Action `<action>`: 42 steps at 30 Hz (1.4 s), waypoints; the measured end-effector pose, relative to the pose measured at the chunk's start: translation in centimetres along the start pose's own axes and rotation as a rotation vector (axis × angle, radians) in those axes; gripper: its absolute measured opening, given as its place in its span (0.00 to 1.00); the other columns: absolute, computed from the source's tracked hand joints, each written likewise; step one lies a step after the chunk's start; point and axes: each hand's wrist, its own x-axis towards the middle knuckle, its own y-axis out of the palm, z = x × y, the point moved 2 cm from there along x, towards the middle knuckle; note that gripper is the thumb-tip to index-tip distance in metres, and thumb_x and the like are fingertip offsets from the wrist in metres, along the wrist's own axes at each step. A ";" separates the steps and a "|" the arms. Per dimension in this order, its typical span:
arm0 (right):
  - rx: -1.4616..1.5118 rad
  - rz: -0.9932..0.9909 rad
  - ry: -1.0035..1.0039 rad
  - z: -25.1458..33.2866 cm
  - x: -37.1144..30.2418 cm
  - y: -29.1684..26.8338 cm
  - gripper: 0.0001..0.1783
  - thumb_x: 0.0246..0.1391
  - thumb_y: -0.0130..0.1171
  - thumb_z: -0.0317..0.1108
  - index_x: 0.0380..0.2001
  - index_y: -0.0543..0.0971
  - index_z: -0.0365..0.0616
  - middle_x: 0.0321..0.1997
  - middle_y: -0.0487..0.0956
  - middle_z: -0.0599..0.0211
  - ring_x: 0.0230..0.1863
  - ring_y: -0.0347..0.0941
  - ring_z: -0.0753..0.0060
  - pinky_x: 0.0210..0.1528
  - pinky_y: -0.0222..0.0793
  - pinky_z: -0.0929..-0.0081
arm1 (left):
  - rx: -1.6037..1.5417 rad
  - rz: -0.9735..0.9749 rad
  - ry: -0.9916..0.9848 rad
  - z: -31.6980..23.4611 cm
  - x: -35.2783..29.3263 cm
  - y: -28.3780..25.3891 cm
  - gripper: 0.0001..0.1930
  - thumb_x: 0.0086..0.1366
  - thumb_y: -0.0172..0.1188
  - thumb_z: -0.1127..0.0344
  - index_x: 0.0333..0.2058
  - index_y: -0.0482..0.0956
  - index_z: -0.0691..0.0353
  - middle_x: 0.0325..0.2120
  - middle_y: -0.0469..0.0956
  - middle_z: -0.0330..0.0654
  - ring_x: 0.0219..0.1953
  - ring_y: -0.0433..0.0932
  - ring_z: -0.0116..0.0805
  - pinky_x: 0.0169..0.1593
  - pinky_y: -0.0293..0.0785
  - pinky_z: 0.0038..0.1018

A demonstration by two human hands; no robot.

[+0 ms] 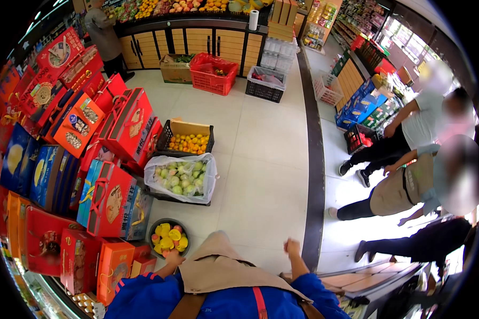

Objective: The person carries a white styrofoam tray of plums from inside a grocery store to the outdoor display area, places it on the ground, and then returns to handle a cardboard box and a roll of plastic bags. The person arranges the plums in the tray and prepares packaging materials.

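Note:
At my left side is a dark round basin with several red-and-yellow fruits in it, many of them in yellow wraps. My left hand is at its near rim, and the fingers look closed over the edge, partly hidden. Out in front to the right, my right hand is curled into a loose fist above the pale floor, with nothing visible in it. A tan apron over blue clothing hangs between my arms.
Stacked gift boxes crowd the left. Beyond the basin sit a lined crate of green fruit and a crate of orange fruit. A red basket stands before the far counter. Several people are on the right.

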 end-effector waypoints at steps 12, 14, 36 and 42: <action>0.069 0.206 -0.130 33.6 29.2 1.2 0.25 0.55 0.44 0.46 0.16 0.75 0.37 0.10 0.69 0.66 0.10 0.64 0.77 0.13 0.59 0.79 | -0.118 0.034 -0.258 -17.6 27.9 -11.2 0.18 0.59 0.43 0.56 0.29 0.75 0.64 0.31 0.75 0.56 0.34 0.73 0.56 0.38 0.67 0.45; -0.139 0.267 -0.149 32.2 32.3 1.2 0.20 0.48 0.49 0.43 0.11 0.73 0.41 0.07 0.69 0.67 0.09 0.63 0.76 0.13 0.58 0.78 | -0.064 -0.156 0.039 -24.6 34.8 -16.6 0.20 0.61 0.40 0.53 0.30 0.75 0.65 0.30 0.74 0.56 0.34 0.72 0.57 0.38 0.67 0.45; -0.182 0.504 -0.334 96.3 84.7 30.2 0.09 0.45 0.54 0.30 0.15 0.72 0.39 0.10 0.68 0.70 0.09 0.62 0.80 0.10 0.56 0.81 | -0.583 -0.039 -0.937 -39.9 55.6 -25.8 0.18 0.52 0.55 0.53 0.31 0.78 0.65 0.35 0.75 0.55 0.38 0.74 0.49 0.40 0.71 0.38; -0.211 0.790 -0.301 108.8 83.7 45.9 0.22 0.54 0.46 0.48 0.20 0.74 0.38 0.11 0.69 0.69 0.10 0.64 0.78 0.10 0.59 0.82 | -0.476 -0.169 -0.650 -37.2 71.9 -43.8 0.13 0.51 0.51 0.61 0.27 0.77 0.64 0.31 0.75 0.53 0.34 0.74 0.50 0.38 0.71 0.38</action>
